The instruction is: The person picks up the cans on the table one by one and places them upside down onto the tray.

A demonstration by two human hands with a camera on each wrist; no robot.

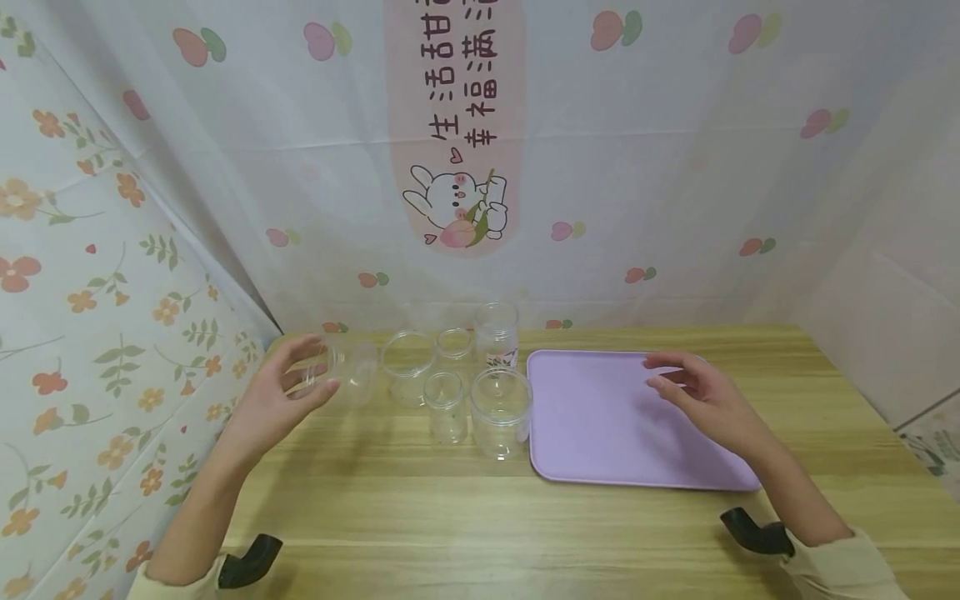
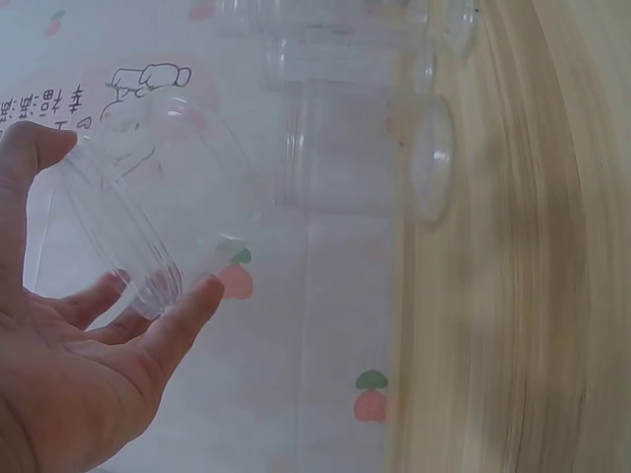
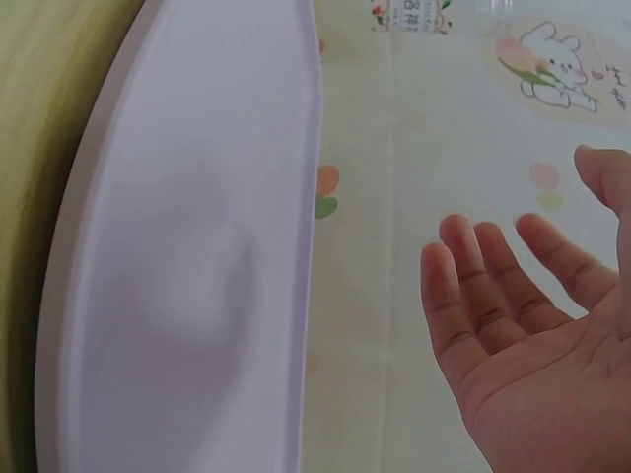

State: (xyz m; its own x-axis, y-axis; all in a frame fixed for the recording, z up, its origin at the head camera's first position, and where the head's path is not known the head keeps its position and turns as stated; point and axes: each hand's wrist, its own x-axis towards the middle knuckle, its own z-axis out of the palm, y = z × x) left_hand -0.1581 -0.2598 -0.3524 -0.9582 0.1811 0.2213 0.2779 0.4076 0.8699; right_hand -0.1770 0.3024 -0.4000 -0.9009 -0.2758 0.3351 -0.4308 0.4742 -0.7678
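My left hand (image 1: 273,404) grips a clear plastic jar (image 1: 352,371) by its rim, thumb and fingers curled round it. In the left wrist view the jar (image 2: 202,177) is tilted on its side, its ringed rim toward the palm, held above the table. Over the lilac tray (image 1: 592,425) hovers my right hand (image 1: 708,404), fingers loosely bent, holding nothing. The right wrist view shows that hand (image 3: 542,365) with its palm exposed, apart from the tray (image 3: 197,148).
Several clear jars stand between the hands: a wide one (image 1: 501,417), a narrow one (image 1: 447,412), another wide one (image 1: 408,375), a small one (image 1: 454,346) and a tall labelled one (image 1: 498,333). Patterned cloth (image 1: 675,208) hangs behind the wooden table (image 1: 450,517).
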